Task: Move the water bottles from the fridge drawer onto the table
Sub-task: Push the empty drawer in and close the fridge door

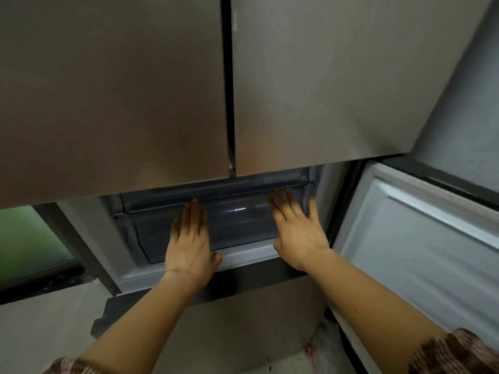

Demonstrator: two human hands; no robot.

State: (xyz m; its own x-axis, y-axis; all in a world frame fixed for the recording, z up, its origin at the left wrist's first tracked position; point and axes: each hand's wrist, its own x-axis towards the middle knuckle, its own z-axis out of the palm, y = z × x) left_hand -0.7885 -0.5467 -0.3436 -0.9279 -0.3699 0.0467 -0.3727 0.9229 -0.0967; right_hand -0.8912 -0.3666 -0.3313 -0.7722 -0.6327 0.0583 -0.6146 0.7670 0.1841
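Patterned sleeves (459, 352) are showing lowest; both hands are lying on the fridge drawer (237, 225).
Left hand (189, 238) and right hand (297, 230) are pressing flat, fingers straight, gripping nothing; water bottles cannot be made out inside.

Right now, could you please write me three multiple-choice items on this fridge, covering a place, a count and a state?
1. Where do the left hand and right hand reach? A the drawer B a tap C a stove
2. How many upper doors show? A one B two C three
3. The lower right door is: A open B shut C removed
Answers: A, straight fingers lie at its front; B, two panels meet mid-frame; A, its white inner side shows.
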